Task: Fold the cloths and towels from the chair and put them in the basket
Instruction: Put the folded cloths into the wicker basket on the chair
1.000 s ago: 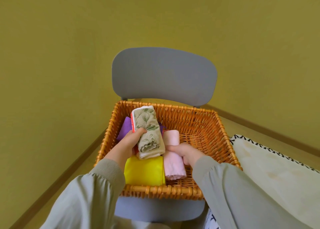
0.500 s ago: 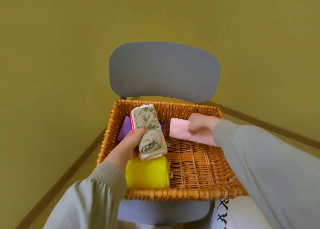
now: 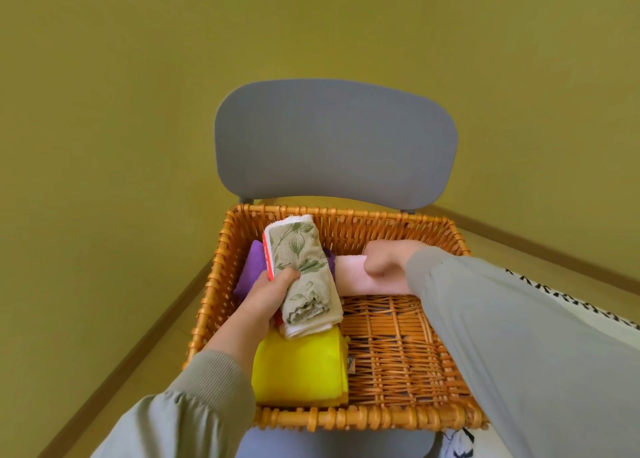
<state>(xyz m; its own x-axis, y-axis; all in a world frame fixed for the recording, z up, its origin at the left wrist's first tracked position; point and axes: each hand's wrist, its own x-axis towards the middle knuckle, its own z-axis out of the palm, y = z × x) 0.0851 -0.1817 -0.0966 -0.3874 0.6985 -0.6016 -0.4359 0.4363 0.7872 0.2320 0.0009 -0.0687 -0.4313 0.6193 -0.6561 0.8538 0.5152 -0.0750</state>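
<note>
basket (image 3: pixel 346 419) is seated on the grey chair (image 3: pixel 332 146), with a folded yellow cloth (image 3: pixel 298 367) laid in its near-left corner. leaf-print towel (image 3: pixel 304 270) is gripped by the left hand (image 3: pixel 263 302), thumb on top, over the purple cloth (image 3: pixel 251 267) at the left wall. pink towel (image 3: pixel 353 277) is held down near the far wall under the curled fingers of the right hand (image 3: pixel 388 260).

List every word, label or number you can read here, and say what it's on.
No text can be read anywhere.
Small tag beside the yellow cloth: too small and blurred to read.
Leaf-print towel in the left hand, pink cloth in the right hand: no words.
</note>
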